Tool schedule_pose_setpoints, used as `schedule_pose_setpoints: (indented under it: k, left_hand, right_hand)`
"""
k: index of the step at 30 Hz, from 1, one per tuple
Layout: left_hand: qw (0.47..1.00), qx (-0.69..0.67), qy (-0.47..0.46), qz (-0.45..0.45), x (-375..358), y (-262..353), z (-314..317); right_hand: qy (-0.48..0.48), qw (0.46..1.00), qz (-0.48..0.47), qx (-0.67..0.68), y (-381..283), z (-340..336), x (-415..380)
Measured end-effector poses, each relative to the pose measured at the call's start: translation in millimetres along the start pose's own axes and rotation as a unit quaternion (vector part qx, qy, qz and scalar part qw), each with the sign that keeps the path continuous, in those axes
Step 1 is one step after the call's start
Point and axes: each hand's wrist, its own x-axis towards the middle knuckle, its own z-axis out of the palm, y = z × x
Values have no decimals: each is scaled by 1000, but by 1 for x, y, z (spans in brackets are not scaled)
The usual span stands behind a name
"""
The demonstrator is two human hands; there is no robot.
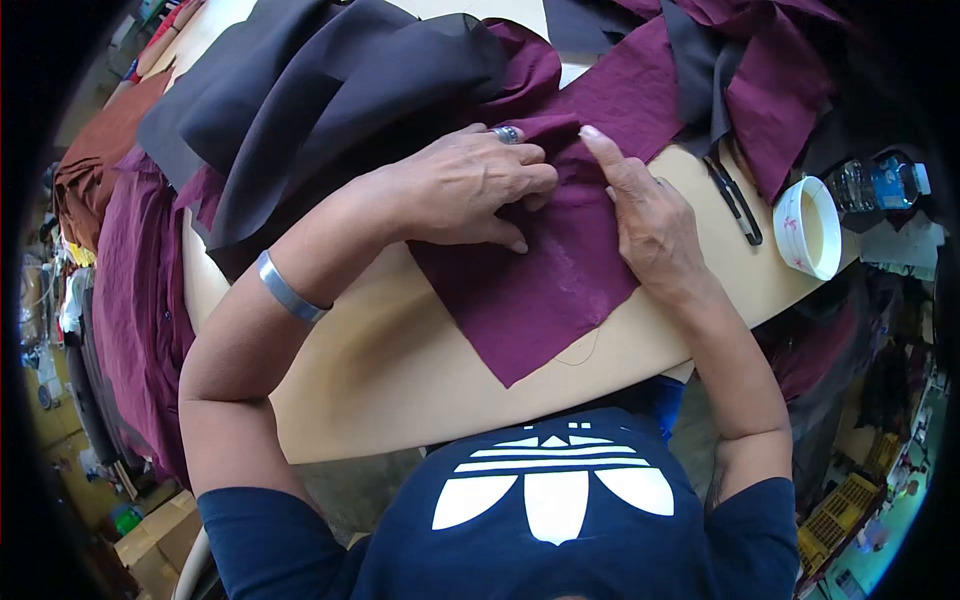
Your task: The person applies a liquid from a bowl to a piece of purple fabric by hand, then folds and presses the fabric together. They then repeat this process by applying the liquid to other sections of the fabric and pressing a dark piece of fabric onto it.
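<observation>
In the head view, see maroon cloth (520,310) on the table (350,380); judge it light, soft, easily creased; best pinch it by a flat edge; find left hand (460,187) curled over it, right hand (657,225) with one finger extended; cannot tell either grip

A wide tabletop (370,400) with a smooth, pale tan surface and a curved near edge filled the middle of the room, a soft shadow lying across its left part. Grey floor (370,492) showed beneath that edge. At lower left stood cardboard boxes (165,530) — brown, close together. At lower right sat a yellow slatted crate (840,515), with a pale green surface (912,500) beyond it. Light fell pale and diffuse; the outer edges were dark.
</observation>
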Motion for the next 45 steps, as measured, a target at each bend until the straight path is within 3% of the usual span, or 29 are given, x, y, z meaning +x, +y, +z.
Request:
schedule_pose_setpoints:
  k: [4,7,12,18,27,33,45]
  left_hand:
    - [999,-19,33,-6,-8,1,4]
    - [998,-29,60,-1,-10,2,7]
    - [997,-6,78,23,-1,4,12]
    - [996,35,72,48,1,5,10]
    - [988,5,105,115,3,19,26]
    - [996,-2,54,78,8,21,21]
    - [998,-17,1,57,14,24,17]
  right_hand:
    - [-14,1000,-11,-14,1,5,9]
    - [-40,998,31,37,-1,-2,7]
    - [45,997,16,64,2,-4,-1]
    - [7,1000,10,3,5,-6,-6]
    - [25,999,17,34,7,-6,-5]
    - [65,996,12,53,9,-3,-3]
    - [16,999,35,26,8,-6,-5]
